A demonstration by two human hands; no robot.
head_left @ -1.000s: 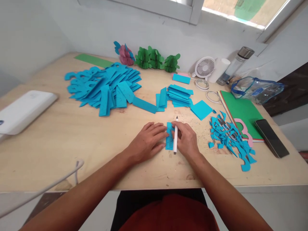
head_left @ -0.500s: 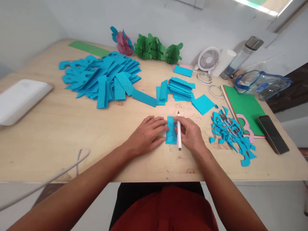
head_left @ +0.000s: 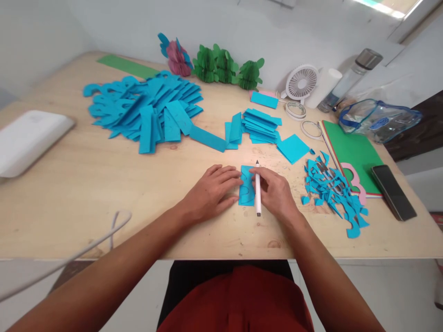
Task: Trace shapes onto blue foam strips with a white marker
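A small blue piece of folded paper (head_left: 246, 196) lies upright before me on the table, with a curved dark outline drawn on it. Flat on the wood, my left hand (head_left: 216, 191) has its fingers stretched out, the fingertips at the paper's left edge. My right hand (head_left: 275, 191) is closed around a white marker (head_left: 258, 193), whose dark tip points away from me. The marker lies over the paper's right edge, and part of that edge is hidden by the right-hand fingers.
Behind my hands are a large heap of blue cut paper (head_left: 131, 108) and a stack of blue strips (head_left: 259, 127). Blue scraps (head_left: 332, 189), a phone (head_left: 393, 191) and green sheets (head_left: 356, 157) lie right. A fan (head_left: 302, 83) and green paper shapes (head_left: 249, 74) stand behind.
The view has shifted very slightly. Both hands, the marker and the blue paper stay nearly where they were.
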